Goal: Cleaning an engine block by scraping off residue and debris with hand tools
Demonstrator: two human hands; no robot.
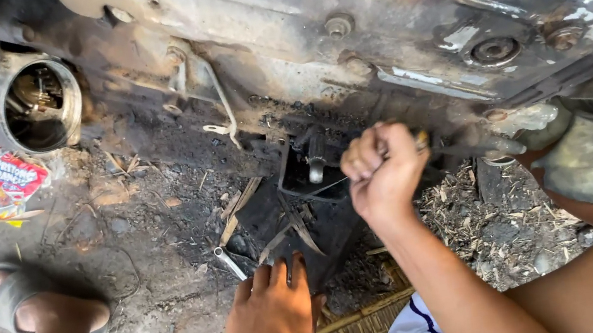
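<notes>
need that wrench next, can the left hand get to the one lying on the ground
Probably yes. The left hand rests flat on the ground just beside the wrench, with only loose dirt and wood scraps between them.

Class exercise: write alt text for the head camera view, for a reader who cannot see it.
A person's right hand is clenched around a tool handle against the greasy, rusted underside of a machine, while the left hand rests flat on the oily ground beside a small wrench. A sandalled foot and a red snack wrapper lie to the left.
</notes>
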